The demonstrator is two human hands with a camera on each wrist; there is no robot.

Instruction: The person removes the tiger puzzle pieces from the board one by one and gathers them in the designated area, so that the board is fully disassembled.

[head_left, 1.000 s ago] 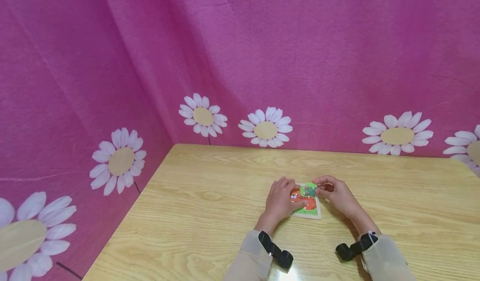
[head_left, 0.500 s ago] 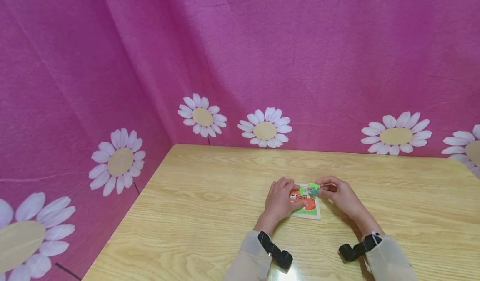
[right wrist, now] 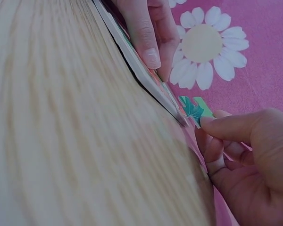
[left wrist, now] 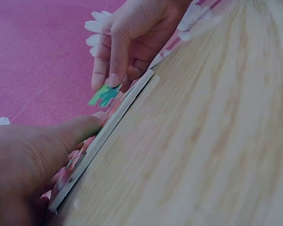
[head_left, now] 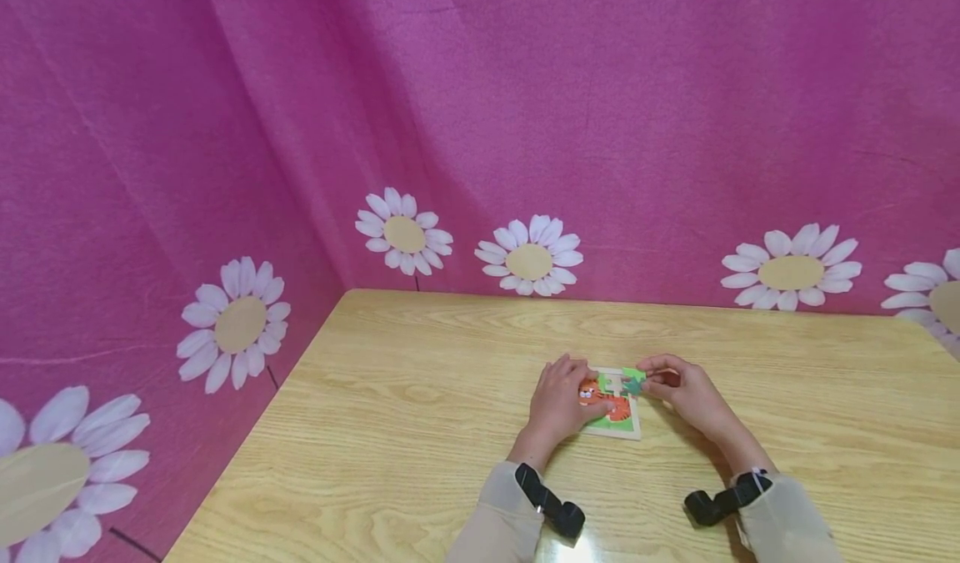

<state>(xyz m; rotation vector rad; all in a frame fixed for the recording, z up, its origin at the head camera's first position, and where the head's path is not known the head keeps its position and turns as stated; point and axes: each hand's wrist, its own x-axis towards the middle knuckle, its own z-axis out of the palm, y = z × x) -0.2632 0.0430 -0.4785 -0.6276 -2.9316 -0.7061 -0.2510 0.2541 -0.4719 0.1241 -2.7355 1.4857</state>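
Note:
My left hand (head_left: 558,400) holds the left side of a small square jigsaw puzzle (head_left: 619,413), its thumb lying across the picture of an orange tiger on green. Between thumb and fingertips of my right hand (head_left: 693,398) is a green puzzle piece (head_left: 635,382) with a dark green leaf. In the right wrist view this piece (right wrist: 194,110) is tilted and raised beside the pale frame (right wrist: 153,92). Bare pale backing shows in the puzzle's upper part, left of the piece. My left palm and fingers hide the puzzle's left edge.
The puzzle lies on a wood-grain table (head_left: 420,429). A pink curtain (head_left: 637,129) with white daisies hangs behind the table and along its left side. Black camera straps (head_left: 551,505) sit on both wrists.
My right hand has drawn the leaf piece up and to the right, away from its spot in the puzzle, uncovering pale backing. My left hand has stayed in place.

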